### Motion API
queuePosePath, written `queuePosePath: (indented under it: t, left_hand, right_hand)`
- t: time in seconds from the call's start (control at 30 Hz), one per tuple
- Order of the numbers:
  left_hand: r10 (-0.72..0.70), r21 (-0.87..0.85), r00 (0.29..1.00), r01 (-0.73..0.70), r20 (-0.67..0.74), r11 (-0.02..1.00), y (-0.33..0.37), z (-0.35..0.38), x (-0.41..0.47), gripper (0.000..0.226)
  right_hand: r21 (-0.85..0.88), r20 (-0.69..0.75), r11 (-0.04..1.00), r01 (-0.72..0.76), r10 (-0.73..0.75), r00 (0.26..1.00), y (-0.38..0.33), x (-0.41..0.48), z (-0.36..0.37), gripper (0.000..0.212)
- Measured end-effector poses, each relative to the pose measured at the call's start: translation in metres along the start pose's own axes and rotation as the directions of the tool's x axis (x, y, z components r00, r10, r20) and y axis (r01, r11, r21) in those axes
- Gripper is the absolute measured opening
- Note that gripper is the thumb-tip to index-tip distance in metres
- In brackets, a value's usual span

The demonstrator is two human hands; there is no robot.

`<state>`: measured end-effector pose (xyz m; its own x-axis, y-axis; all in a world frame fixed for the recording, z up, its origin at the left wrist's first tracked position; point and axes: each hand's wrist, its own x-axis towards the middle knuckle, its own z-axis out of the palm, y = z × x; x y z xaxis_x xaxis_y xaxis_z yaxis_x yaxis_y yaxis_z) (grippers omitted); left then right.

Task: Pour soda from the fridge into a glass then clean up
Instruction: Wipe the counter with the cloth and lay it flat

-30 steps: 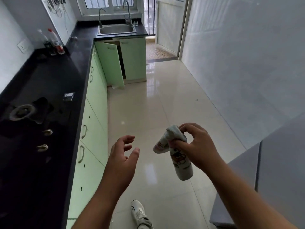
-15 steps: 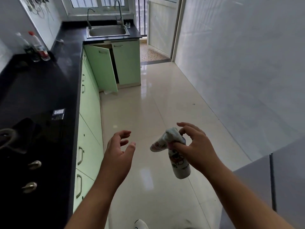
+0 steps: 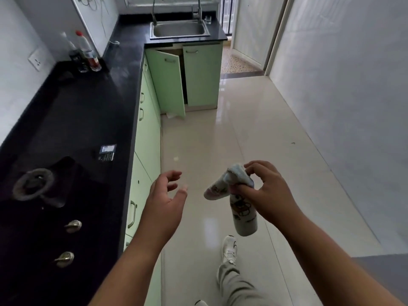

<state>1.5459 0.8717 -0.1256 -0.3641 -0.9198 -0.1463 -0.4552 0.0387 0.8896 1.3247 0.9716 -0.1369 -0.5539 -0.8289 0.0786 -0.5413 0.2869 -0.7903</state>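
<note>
Right hand [image 3: 268, 196] pinches a folded cloth [image 3: 234, 188] above the tile floor [image 3: 254, 133] | left hand [image 3: 164, 199] empty, fingers spread | black counter [image 3: 88, 111] edge at left | cabinet door [image 3: 167, 85] ajar beneath the sink [image 3: 179, 29] | wide clear aisle

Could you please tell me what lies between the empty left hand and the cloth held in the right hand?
Nothing: in the head view, only bare floor shows between the left hand and the cloth.

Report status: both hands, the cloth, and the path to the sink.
Right hand pinching the printed cloth; left hand open, empty. Sink ahead; floor clear, cabinet door ajar beneath it.
</note>
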Motion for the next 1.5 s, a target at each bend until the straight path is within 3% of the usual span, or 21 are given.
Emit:
queuePosePath:
  t: [0.27, 0.57, 0.8, 1.07, 1.5]
  left_hand:
    - [-0.041, 0.080, 0.998, 0.045, -0.052, 0.996, 0.033, 0.005, 0.091, 0.027]
    - [-0.062, 0.083, 0.990, 0.073, -0.129, 0.994, 0.075, 0.030, 0.189, 0.026]
    - [-0.093, 0.085, 0.990, 0.103, -0.110, 0.991, 0.091, 0.033, 0.258, 0.027]
    - [-0.089, 0.053, 0.993, 0.093, -0.072, 0.994, 0.086, 0.031, 0.375, 0.027]
    - [0.015, 0.060, 1.000, -0.015, -0.003, 0.998, 0.081, -0.016, 0.582, 0.028]
  right_hand:
    - [0.075, 0.090, 0.997, -0.029, 0.022, 0.996, 0.002, 0.122, 0.012, 0.024]
    - [0.090, 0.128, 0.995, 0.049, -0.060, 0.990, 0.001, 0.264, 0.005, 0.023]
    - [0.051, 0.146, 0.996, 0.078, -0.085, 0.986, -0.002, 0.337, 0.007, 0.023]
    - [0.017, 0.143, 1.000, 0.009, -0.012, 0.990, -0.006, 0.425, 0.032, 0.022]
    - [-0.049, 0.100, 0.999, -0.015, 0.020, 0.995, -0.047, 0.588, 0.103, 0.024]
